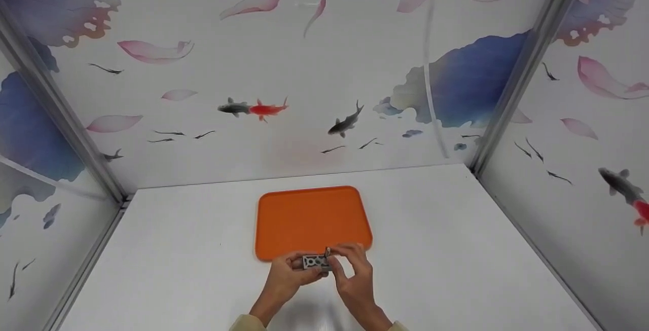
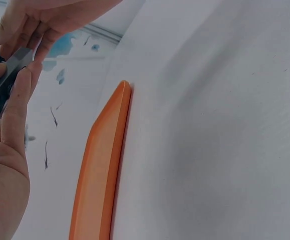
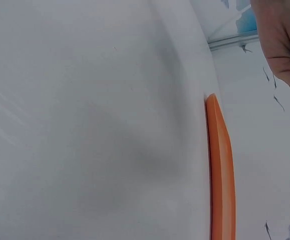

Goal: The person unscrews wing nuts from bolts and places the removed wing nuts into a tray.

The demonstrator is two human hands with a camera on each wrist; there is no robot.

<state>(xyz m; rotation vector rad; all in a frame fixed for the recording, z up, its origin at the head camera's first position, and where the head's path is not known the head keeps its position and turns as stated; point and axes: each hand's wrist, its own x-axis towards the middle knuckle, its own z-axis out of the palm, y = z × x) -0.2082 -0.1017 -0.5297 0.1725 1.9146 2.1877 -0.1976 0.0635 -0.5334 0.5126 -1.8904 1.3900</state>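
Note:
A small grey rectangular block (image 1: 315, 262) with round holes in its patterned face is held up between both hands, above the near edge of an orange tray (image 1: 314, 219). My left hand (image 1: 288, 276) grips the block's left end, thumb below and fingers behind. At its right end, my right hand (image 1: 356, 275) pinches with thumb and forefinger by a short upright piece (image 1: 327, 252). In the left wrist view the block (image 2: 7, 85) shows a smooth grey side between thumb and fingers. Only part of my right hand (image 3: 285, 45) appears in its own wrist view; its fingertips are hidden there.
The tray lies flat on a white table (image 1: 431, 229). Behind it rises a white panel (image 1: 304, 67) painted with fish and petals, with similar panels left and right. Grey metal posts (image 1: 527, 67) stand at the corners.

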